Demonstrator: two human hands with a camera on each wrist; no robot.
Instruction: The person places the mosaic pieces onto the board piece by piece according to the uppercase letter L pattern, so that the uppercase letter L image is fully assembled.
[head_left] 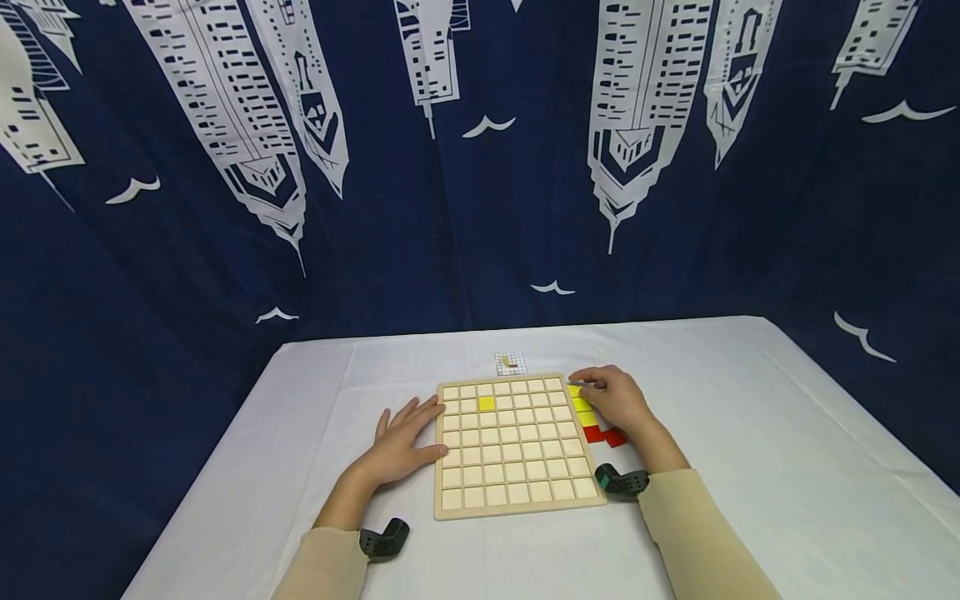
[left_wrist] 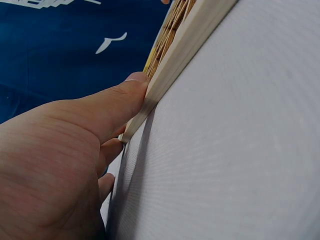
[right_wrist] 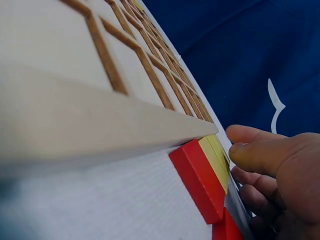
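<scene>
A wooden grid board [head_left: 517, 510] lies on the table, with one yellow tile [head_left: 487, 403] in a square near its far left corner. My left hand [head_left: 401, 446] rests along the board's left edge with fingers spread; the left wrist view shows its thumb [left_wrist: 122, 102] against the wooden rim. Beyond the board's right edge, my right hand [head_left: 618, 400] has bent fingers at the far end of a row of yellow tiles [head_left: 582, 405]. In the right wrist view its thumb [right_wrist: 262, 156] and index finger come close together beside those tiles; I cannot tell whether they pinch one.
Two red tiles [head_left: 593, 434] lie at the near end of the yellow row, one slightly offset to the right. A small printed grid card [head_left: 511, 363] lies behind the board on the white tablecloth [head_left: 765, 467]. A dark blue curtain [head_left: 465, 208] hangs behind the table.
</scene>
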